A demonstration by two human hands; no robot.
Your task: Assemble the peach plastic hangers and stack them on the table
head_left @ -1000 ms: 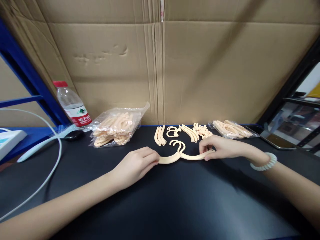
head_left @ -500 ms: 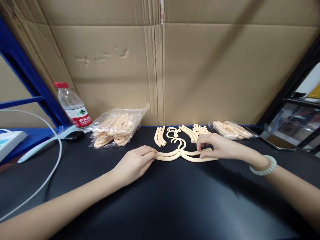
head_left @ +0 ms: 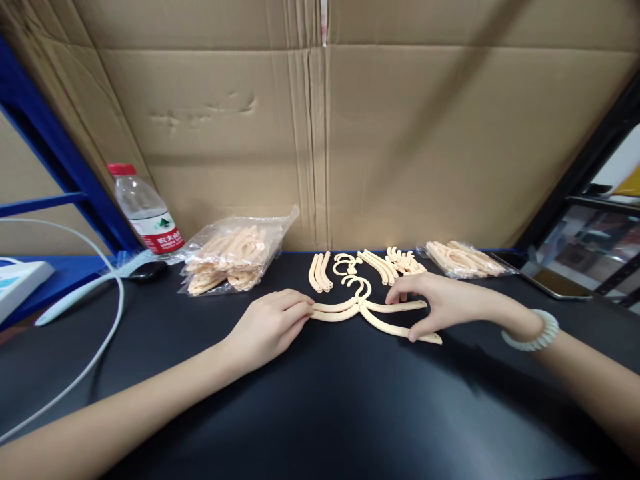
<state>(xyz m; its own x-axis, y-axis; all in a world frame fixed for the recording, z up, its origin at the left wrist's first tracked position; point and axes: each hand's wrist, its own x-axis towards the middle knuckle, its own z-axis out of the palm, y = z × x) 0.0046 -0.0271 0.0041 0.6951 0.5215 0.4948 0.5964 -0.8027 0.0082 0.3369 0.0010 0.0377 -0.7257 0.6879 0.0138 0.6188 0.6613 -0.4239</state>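
A cream plastic hanger [head_left: 360, 308] with a double hook lies on the black table [head_left: 320, 400], its arms fanned apart. My left hand [head_left: 273, 323] pinches the left ends of the arms. My right hand [head_left: 440, 303] arches over the right arms, thumb on the lower one and fingers near the upper one. Just behind the hanger lie loose curved arms [head_left: 320, 272], small hooks [head_left: 345, 263], more arms [head_left: 381, 265] and small clips [head_left: 405, 261].
Two clear bags of cream parts rest at the back, one left [head_left: 233, 253], one right [head_left: 463, 259]. A water bottle [head_left: 145, 210] stands far left beside a white cable [head_left: 107, 333]. A phone [head_left: 550, 281] lies at the right. A cardboard wall [head_left: 320, 133] closes the back.
The hanger's right arms have spread: one swung down toward me under my right thumb while the other stayed. My left hand held the left ends still.
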